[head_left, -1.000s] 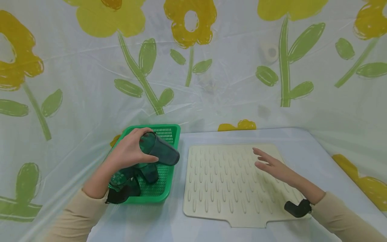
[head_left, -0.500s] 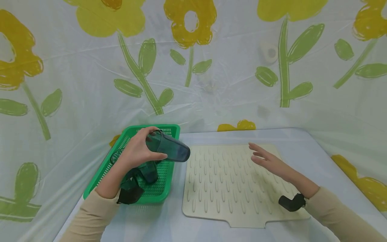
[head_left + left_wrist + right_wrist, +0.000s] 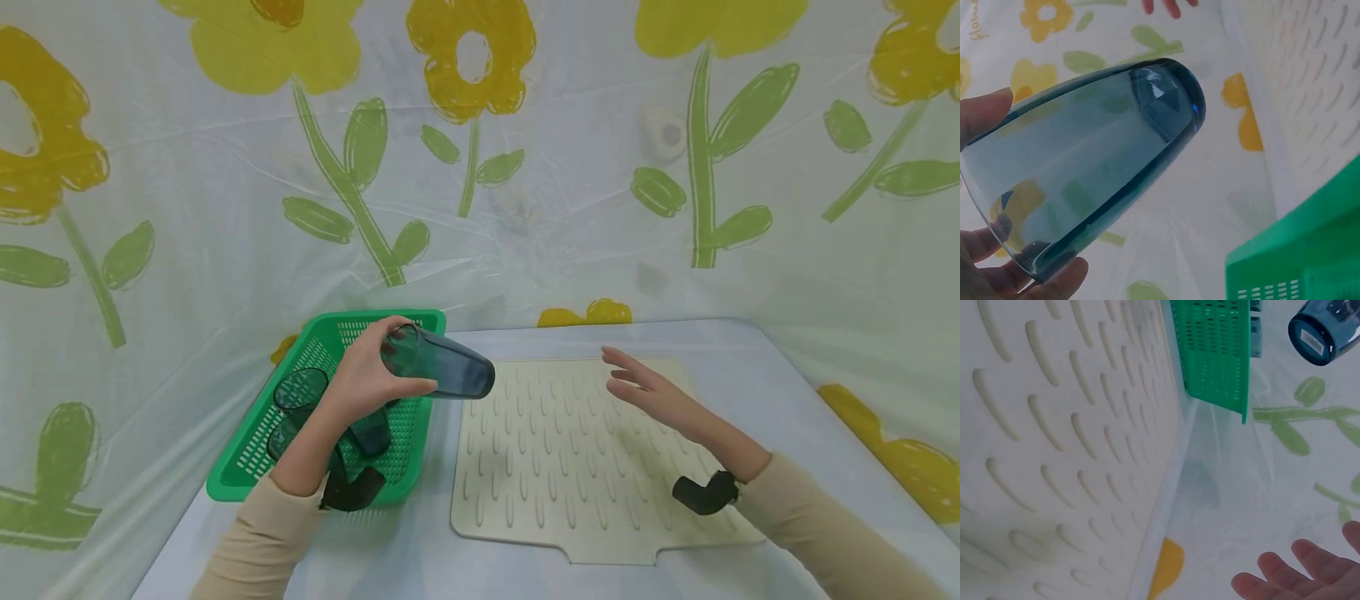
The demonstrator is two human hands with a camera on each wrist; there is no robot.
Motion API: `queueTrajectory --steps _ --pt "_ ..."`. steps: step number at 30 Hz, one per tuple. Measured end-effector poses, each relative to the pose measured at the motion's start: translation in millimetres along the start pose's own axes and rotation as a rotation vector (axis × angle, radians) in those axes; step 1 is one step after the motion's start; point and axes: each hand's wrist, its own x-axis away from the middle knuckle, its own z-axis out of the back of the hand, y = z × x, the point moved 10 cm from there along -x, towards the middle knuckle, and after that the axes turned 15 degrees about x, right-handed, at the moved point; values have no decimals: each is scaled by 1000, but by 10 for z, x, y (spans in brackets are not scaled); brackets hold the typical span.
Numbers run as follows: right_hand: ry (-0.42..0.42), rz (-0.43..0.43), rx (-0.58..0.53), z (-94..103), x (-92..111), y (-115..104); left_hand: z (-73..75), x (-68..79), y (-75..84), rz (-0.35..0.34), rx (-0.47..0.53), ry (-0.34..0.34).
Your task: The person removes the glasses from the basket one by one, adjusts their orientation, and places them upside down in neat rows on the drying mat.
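My left hand (image 3: 365, 382) grips a blue-tinted drinking glass (image 3: 450, 367) near its rim, thumb on one side and fingers on the other. The glass lies tilted in the air, its base toward the right, above the right edge of the green basket (image 3: 418, 467). In the left wrist view the glass (image 3: 1097, 150) looks see-through, with nothing visible inside. My right hand (image 3: 660, 400) hovers over the right part of the cream ridged mat (image 3: 540, 467), fingers extended and holding nothing. In the right wrist view a label shows on the base of the glass (image 3: 1313, 340).
Several more tinted glasses (image 3: 302, 388) lie in the basket, partly hidden by the left forearm. The mat rests on a white table (image 3: 420, 550), right of the basket. A flower-patterned sheet (image 3: 570, 208) hangs behind the table and along its sides.
My left hand has carried the glass rightward from over the basket toward the mat. My right hand has shifted slightly left.
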Motion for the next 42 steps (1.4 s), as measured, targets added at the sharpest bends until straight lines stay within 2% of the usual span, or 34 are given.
queueTrajectory --steps 7,23,34,42 --pt "16 21 -52 -33 -58 -62 -113 -1 35 -13 67 11" --pt "91 60 -134 -58 -125 -203 -255 -15 61 -18 254 69" --pt "147 70 -185 -72 -206 -291 -323 3 15 -22 322 111" --pt "151 83 -269 -142 -277 -350 -380 38 -9 -44 363 142"
